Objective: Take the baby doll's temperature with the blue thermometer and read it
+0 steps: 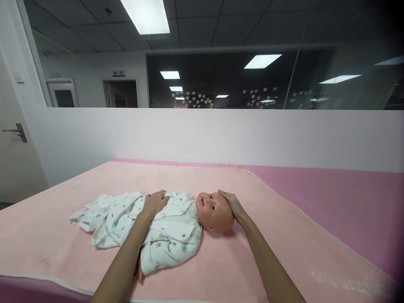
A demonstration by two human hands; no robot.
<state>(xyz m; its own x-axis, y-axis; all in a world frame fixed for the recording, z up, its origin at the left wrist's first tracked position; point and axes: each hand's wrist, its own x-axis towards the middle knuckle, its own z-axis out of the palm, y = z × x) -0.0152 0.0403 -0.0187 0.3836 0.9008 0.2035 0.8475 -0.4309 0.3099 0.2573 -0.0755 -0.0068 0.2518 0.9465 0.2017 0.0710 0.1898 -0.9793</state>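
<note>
**Two hands resting on a dressed baby doll**

A baby doll (176, 223) is lying on its back across a pale pink blanket (284, 252), its head pointing to the right and its legs trailing to the left. The blanket is looking soft and slightly napped, and it is covering a flat surface with a deeper pink mat (347, 189) showing beyond its far and right edges.

The doll's head (214, 211) is smooth, bald, glossy plastic, rounded, with the face turning up and toward the far side. Its body is wearing a white cotton romper (170, 235) printed with small teal and brown motifs; the fabric is lying loose and crumpled, especially around the legs.

The left hand (154, 202) is lying flat on the doll's chest, fingers gently spread and curving over the cloth, gripping nothing. The right hand (232, 204) is cupping the crown of the head, fingers close together and bending around the curved plastic.

A plain white partition wall (221, 134) is standing behind the surface, topped by dark glass panels (240, 80).
</note>
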